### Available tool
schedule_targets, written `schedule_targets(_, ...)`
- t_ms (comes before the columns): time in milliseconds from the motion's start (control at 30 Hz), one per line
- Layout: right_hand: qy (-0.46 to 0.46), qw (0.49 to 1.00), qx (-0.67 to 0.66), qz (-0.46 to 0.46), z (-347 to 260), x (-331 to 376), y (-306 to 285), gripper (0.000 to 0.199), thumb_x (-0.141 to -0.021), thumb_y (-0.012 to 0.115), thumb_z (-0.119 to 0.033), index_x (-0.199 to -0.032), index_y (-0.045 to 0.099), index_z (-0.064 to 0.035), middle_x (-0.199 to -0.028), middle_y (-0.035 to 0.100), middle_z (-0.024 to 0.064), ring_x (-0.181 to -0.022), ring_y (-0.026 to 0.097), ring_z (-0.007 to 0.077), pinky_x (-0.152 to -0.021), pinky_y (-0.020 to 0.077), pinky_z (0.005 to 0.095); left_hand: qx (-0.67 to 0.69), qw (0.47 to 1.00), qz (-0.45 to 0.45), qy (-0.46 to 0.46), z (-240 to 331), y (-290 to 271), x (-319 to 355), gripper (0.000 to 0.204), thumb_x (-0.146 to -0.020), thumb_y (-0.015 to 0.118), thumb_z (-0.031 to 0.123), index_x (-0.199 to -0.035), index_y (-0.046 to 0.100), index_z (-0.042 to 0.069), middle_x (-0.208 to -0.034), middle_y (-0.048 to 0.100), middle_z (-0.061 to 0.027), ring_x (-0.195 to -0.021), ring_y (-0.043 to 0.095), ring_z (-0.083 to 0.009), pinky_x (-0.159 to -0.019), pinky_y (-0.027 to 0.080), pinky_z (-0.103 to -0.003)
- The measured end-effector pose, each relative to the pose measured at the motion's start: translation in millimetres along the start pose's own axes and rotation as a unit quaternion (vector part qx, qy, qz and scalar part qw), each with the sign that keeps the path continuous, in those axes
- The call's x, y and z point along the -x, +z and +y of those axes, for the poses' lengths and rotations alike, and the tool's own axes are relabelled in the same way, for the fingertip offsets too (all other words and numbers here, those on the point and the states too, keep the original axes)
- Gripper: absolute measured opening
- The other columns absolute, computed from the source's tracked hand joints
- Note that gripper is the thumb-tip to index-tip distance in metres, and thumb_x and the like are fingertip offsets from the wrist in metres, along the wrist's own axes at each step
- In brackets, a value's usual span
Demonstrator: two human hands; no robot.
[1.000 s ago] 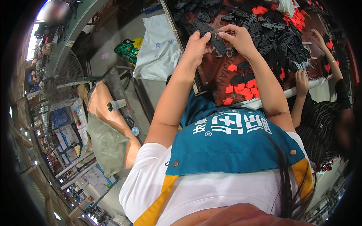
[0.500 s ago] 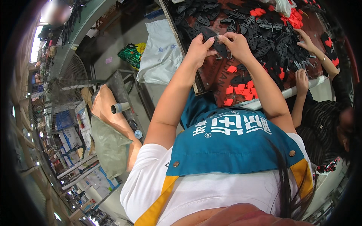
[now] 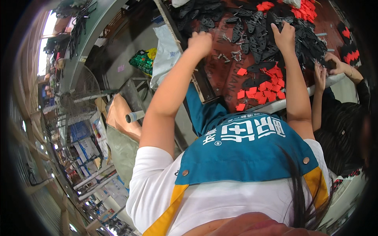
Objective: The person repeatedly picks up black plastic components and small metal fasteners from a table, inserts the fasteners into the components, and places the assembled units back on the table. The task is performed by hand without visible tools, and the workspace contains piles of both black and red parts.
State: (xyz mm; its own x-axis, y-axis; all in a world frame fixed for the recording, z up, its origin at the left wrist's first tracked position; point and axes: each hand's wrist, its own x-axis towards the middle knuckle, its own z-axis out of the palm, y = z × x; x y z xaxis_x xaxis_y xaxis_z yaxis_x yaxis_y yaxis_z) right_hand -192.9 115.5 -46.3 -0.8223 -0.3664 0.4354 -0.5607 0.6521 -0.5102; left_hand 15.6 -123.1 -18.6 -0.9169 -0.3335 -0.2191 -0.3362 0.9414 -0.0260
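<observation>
At the table's left side, my left hand [image 3: 201, 44] hangs over the near end of a group of black parts [image 3: 208, 21]. Its fingers curl away from view, so whether it holds anything is hidden. Farther right, my right hand [image 3: 284, 37] reaches into the main pile of black, wing-shaped plastic parts [image 3: 256, 42]. Its thumb and fingers close on a dark, smooth black plastic part [image 3: 271, 29], partly covered by the hand. Small metal screws [image 3: 235, 56] lie on the table between my hands. Red diamond-shaped tags [image 3: 263, 94] are scattered nearer to me.
A co-worker's hands [image 3: 330, 67] work at the right edge of the same reddish-brown table [image 3: 220, 74]. More red pieces [image 3: 306, 11] are heaped at the back. A raised rim [image 3: 202, 84] bounds the table's left. Beyond it are a white sack [image 3: 162, 51] and a fan [image 3: 80, 88].
My hands have parted from the black part they held together. The left moved left to the table's edge; the right moved right into the pile. Screws between them are now uncovered.
</observation>
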Motion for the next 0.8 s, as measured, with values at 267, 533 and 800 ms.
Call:
schedule_targets(267,-0.114,0.991,-0.055,-0.04,-16.5,34.7,7.5,0.033,-0.077,0.067,-0.022,-0.103,0.059,-0.0048,-0.103,0.054,0.0141,-0.098,0.05,0.034,-0.085,0.0426,0.0407,-0.216,0.972,-0.095,0.017,-48.2,4.5,-57.7,0.024,-0.087,0.049,0.026,-0.106,0.062,0.025,-0.123,0.051,-0.004,-0.121,0.039,-0.026,-0.093,0.035,-0.049)
schedule_targets(533,-0.213,0.955,-0.037,-0.201,-45.1,66.9,41.3,0.009,-0.071,0.066,-0.011,-0.08,0.065,-0.0104,-0.087,0.058,0.0035,-0.091,0.051,0.0248,-0.078,0.0429,0.0385,0.383,0.902,0.199,-0.008,-37.1,-36.8,-27.8,0.021,-0.085,0.059,0.02,-0.097,0.051,0.004,-0.084,0.063,-0.0106,-0.077,0.061,-0.0263,-0.066,0.049,-0.038)
schedule_targets(800,-0.312,0.899,0.043,-0.304,-80.1,76.8,62.6,0.008,-0.07,0.062,-0.011,-0.076,0.067,-0.0129,-0.088,0.059,0.0032,-0.092,0.051,0.0231,-0.077,0.0382,0.0358,0.824,0.529,0.143,-0.143,27.8,-36.9,88.2,0.014,-0.093,0.05,0.025,-0.096,0.049,0.011,-0.085,0.06,0.001,-0.066,0.055,-0.0079,-0.059,0.045,-0.024)
